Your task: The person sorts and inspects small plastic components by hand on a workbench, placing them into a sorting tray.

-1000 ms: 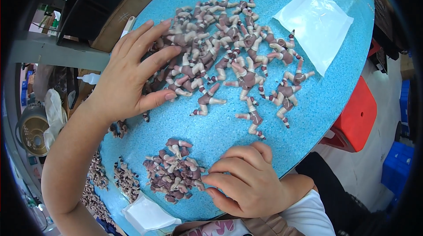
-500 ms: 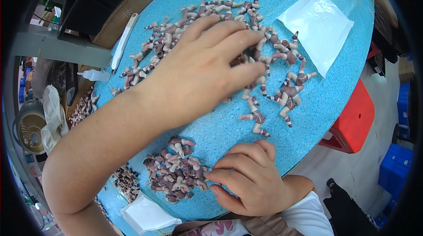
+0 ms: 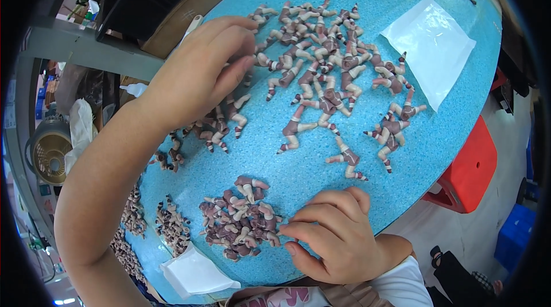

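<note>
Small jointed-looking doll figure parts point(image 3: 330, 100) in mauve, cream and pink lie loosely spread across the blue speckled table point(image 3: 258, 160). My left hand point(image 3: 206, 66) reaches over the left side of this spread, fingers bent and thumb held apart; some pieces lie hidden beneath it. A tighter heap of similar doll parts point(image 3: 238, 221) sits closer to me. Beside its right edge rests my right hand point(image 3: 336, 238), fingers loosely curved with a gap at the thumb and nothing visible between them.
A white plastic bag point(image 3: 433, 49) lies at the right, and a folded white packet point(image 3: 198, 272) at the near edge. Smaller piles of tiny parts point(image 3: 172, 226) are at the left. A red stool point(image 3: 468, 169) stands beyond the table's right edge. A white pen-like tool is partly covered.
My left hand has moved left from the middle of the spread, uncovering many doll parts, several now shifted left. My right hand stays by the heap. The whole view has shifted slightly.
</note>
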The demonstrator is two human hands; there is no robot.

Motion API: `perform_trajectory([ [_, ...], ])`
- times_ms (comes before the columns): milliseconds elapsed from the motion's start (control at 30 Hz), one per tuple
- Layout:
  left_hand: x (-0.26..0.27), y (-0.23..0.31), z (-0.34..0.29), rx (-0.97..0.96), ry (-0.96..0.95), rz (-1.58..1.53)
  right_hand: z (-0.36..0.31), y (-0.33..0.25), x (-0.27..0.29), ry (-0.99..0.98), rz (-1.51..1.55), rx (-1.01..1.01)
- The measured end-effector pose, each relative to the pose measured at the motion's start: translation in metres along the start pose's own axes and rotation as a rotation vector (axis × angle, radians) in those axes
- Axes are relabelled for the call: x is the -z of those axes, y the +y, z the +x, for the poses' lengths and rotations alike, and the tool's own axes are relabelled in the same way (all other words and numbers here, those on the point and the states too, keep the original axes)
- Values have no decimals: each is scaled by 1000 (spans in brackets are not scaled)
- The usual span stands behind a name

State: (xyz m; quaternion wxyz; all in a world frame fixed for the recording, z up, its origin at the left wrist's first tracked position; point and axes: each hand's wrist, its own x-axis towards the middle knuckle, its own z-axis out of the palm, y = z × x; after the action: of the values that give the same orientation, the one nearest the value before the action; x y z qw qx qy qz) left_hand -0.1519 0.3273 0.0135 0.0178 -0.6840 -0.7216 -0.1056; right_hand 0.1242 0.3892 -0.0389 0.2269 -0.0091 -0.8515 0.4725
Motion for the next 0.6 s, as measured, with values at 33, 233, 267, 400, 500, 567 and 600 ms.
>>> perform_trajectory([
  [33,3,-3,-1,15,-5,5,0,0,-1,1,-9,0],
  [233,17,-13,-11,129,-9,-50,-1,0,-2,-9,-26,1],
  [267,19,-13,-15,137,-6,-45,-1,0,-2,-16,-30,-6],
  [400,25,-9,-39,181,-10,17,0,-1,-1,-39,-49,-4],
  [500,28,1,-67,266,-14,20,1,-2,-3,-39,-60,4],
  [567,28,9,-83,352,-46,-25,2,-2,0,-52,-82,1],
  [600,26,14,-90,357,-45,-26,2,-1,0,-56,-80,2],
])
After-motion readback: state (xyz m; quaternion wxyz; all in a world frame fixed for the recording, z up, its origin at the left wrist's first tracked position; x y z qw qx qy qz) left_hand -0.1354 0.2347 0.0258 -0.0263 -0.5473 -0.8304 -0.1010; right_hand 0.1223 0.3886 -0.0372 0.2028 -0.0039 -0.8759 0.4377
